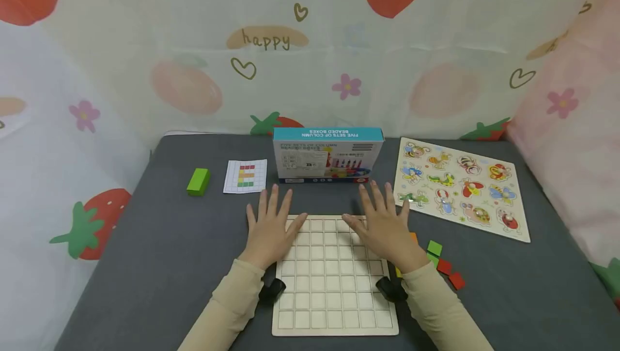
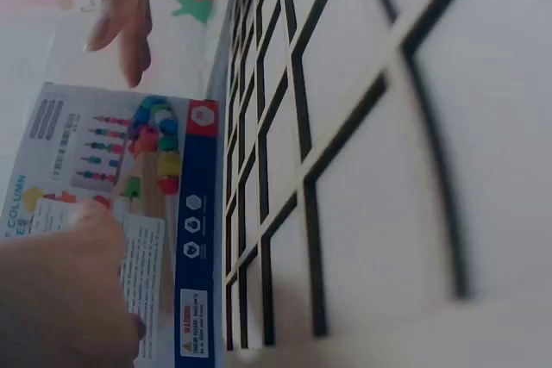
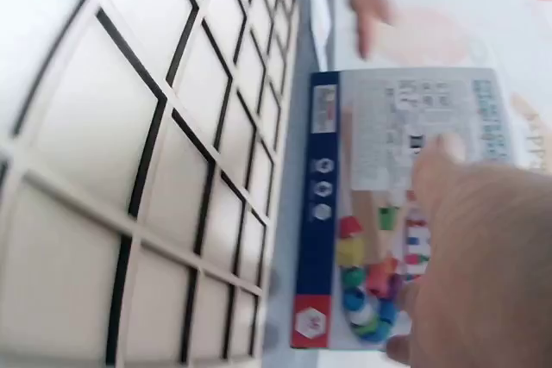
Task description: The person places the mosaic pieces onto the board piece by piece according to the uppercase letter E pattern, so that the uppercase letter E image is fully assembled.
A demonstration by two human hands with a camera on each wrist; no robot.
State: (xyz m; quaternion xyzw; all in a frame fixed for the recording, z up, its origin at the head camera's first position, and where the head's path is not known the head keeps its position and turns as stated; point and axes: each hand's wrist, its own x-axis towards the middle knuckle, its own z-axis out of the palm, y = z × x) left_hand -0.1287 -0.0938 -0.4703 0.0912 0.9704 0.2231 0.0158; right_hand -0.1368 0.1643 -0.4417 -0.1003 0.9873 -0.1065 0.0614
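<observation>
A pale wooden grid board (image 1: 325, 285) lies flat near the front of the table, its many square cells bare. My left hand (image 1: 271, 232) spreads over its far left corner, fingers straight and holding nothing. Over the far right corner my right hand (image 1: 387, 227) is spread the same way, palm down. Just beyond the fingertips stands a bead-toy box (image 1: 326, 160) with a blue top. Both wrist views show the board's raised grid lines close up, with the printed box (image 2: 194, 213) behind the hands. Beside the right wrist lie red tiles (image 1: 456, 280) and green tiles (image 1: 434, 247), partly hidden by the arm.
A green block (image 1: 198, 182) and a card with a coloured grid pattern (image 1: 245, 176) lie at the back left. At the back right is an insect puzzle board (image 1: 460, 189). A printed curtain (image 1: 310, 71) hangs behind the dark table (image 1: 145, 275).
</observation>
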